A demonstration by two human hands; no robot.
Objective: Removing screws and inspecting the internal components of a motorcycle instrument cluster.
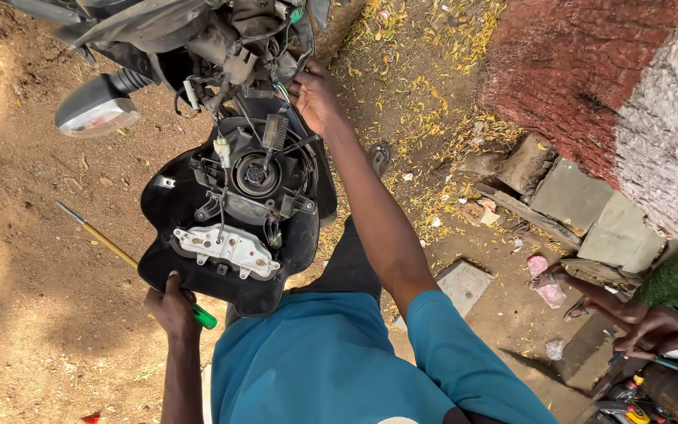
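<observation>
The panel [233, 224], a black plastic scooter front cover, hangs with its inside turned up to the camera, above bare dirt and just below the scooter's open front [221, 43]. It works as a shallow shell: in its hollow sit a round lamp socket [256, 174], a white connector [222, 149], a small grey box [275, 131] and a whitish plate [229, 249] near the lower edge. Wires [225, 98] run up from these parts into the scooter's front. At far left, a turn signal [97, 110] sticks out from the scooter.

The left hand [170, 306] is closed on the panel's lower edge, fingers curled over the rim. It also grips a screwdriver [123, 255] with a yellow shaft and green handle, which points up and left behind the panel.

The right hand [314, 96] is raised to the panel's upper right, by the wires; its fingers are bent and touch the edge there, though whether they pinch anything I cannot tell.

At far right, another person's hand [653, 330] rests near some tools [629, 404], well apart from the panel.
</observation>
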